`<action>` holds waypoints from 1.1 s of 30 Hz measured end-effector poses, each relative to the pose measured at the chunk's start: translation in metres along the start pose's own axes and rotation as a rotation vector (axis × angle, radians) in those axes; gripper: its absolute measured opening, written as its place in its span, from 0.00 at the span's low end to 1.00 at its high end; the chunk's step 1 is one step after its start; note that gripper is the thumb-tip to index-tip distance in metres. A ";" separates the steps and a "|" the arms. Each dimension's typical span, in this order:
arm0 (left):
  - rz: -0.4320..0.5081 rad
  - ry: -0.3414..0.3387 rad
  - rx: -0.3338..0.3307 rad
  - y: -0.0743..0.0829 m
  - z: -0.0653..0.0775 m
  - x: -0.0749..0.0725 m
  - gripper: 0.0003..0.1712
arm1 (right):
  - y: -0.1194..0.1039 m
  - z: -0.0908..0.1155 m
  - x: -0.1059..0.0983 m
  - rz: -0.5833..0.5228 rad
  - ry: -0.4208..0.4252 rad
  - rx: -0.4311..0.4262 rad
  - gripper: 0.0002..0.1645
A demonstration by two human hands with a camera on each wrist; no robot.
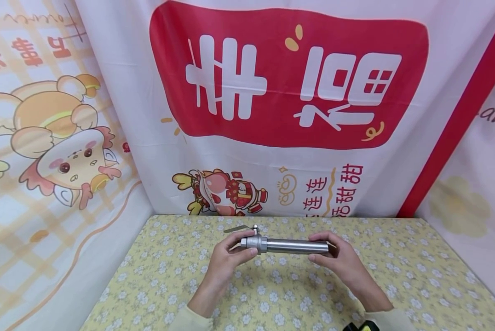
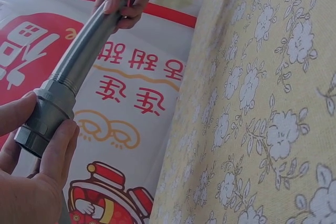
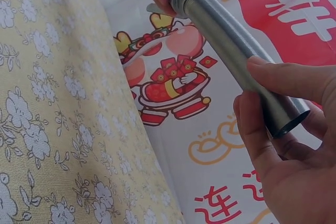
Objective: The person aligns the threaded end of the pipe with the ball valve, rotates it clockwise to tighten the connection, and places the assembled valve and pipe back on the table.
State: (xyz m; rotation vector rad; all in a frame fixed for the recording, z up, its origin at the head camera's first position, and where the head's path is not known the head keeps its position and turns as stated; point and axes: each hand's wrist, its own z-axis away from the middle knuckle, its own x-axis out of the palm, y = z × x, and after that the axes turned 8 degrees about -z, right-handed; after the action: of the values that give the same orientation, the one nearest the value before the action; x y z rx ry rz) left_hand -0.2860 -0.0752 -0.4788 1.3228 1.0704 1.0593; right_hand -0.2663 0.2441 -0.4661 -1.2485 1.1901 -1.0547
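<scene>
Above the table, a metal ball valve (image 1: pixel 253 242) with a lever handle (image 1: pixel 236 229) is joined to a straight, shiny metal pipe (image 1: pixel 295 246). My left hand (image 1: pixel 227 255) grips the valve body, thumb in front and fingers behind. At the pipe's free end, my right hand (image 1: pixel 339 253) pinches it between thumb and fingers. Threads show where the pipe (image 2: pixel 86 51) meets the valve (image 2: pixel 48 113) in the left wrist view. The open end of the pipe (image 3: pixel 286 116) faces the camera in the right wrist view, with fingers wrapped behind it.
The table has a yellow flowered cloth (image 1: pixel 272 294). A white curtain (image 1: pixel 380 184) with red printing hangs at its back edge, with printed side cloths (image 1: pixel 65 257) at left and right. A black and yellow object (image 1: pixel 361 326) shows by the right sleeve.
</scene>
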 end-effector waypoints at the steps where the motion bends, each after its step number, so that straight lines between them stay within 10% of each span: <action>1: 0.000 0.000 0.000 0.000 0.000 0.000 0.31 | 0.000 0.000 0.000 0.006 0.002 -0.004 0.31; 33: -0.005 -0.006 0.020 -0.002 0.000 0.000 0.31 | 0.002 -0.001 0.000 0.032 0.010 0.009 0.30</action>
State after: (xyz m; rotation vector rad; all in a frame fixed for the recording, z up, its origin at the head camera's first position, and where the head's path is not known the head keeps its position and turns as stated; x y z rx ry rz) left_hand -0.2856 -0.0747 -0.4805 1.3379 1.0815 1.0433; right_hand -0.2676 0.2441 -0.4677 -1.2147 1.2083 -1.0430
